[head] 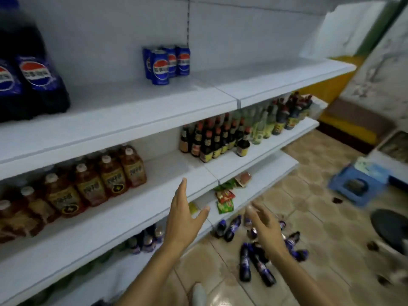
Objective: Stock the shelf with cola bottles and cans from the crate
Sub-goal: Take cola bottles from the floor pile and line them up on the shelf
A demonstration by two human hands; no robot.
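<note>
Several blue cola cans (166, 62) stand together on the top white shelf (136, 111), and large cola bottles (33, 85) stand at its left end. Small cola bottles (256, 259) and cans lie scattered on the tiled floor below my hands. My left hand (183, 219) is stretched out with straight fingers in front of the second shelf's edge and holds nothing. My right hand (265, 228) hangs empty over the floor bottles, fingers relaxed. No crate is in view.
The second shelf (136, 208) carries amber tea bottles (92, 182) on the left and dark sauce bottles (220, 138) on the right. Snack packets (225, 199) lie on a lower shelf. A blue plastic stool (357, 184) and a dark round object (390, 226) stand on the floor at right.
</note>
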